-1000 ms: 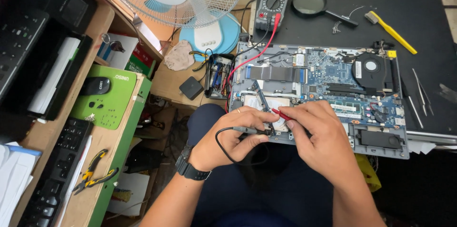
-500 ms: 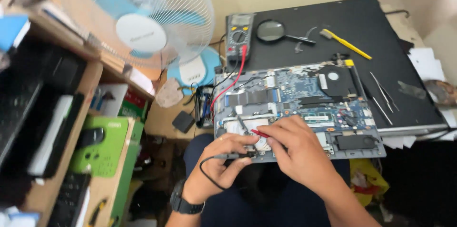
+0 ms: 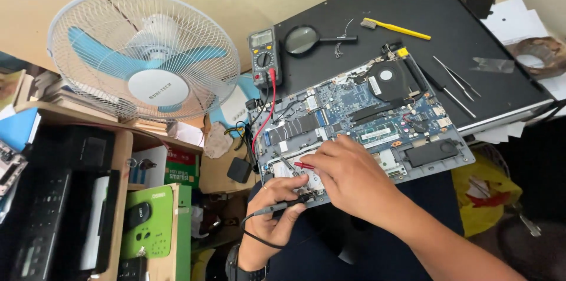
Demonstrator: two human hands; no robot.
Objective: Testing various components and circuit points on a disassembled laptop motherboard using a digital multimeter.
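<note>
An opened laptop (image 3: 377,119) with its blue circuit board bare rests across my lap and the black mat. My right hand (image 3: 354,178) pinches a red meter probe (image 3: 305,165), tip down on the silver area at the board's near-left corner. My left hand (image 3: 282,207) grips a black probe (image 3: 277,205) beside that same corner, its black lead looping below my wrist. A red lead (image 3: 266,113) runs from the board up to a multimeter (image 3: 263,56) lying at the mat's left end.
A white and blue fan (image 3: 144,57) stands at the left above a cluttered shelf. On the black mat (image 3: 471,33) lie a magnifying glass (image 3: 303,39), a yellow brush (image 3: 395,27) and tweezers (image 3: 451,78). A yellow bag (image 3: 486,189) sits at the right.
The view has swung left and tilted, bringing the fan further into view. Both hands keep their probes at the same near-left corner of the board.
</note>
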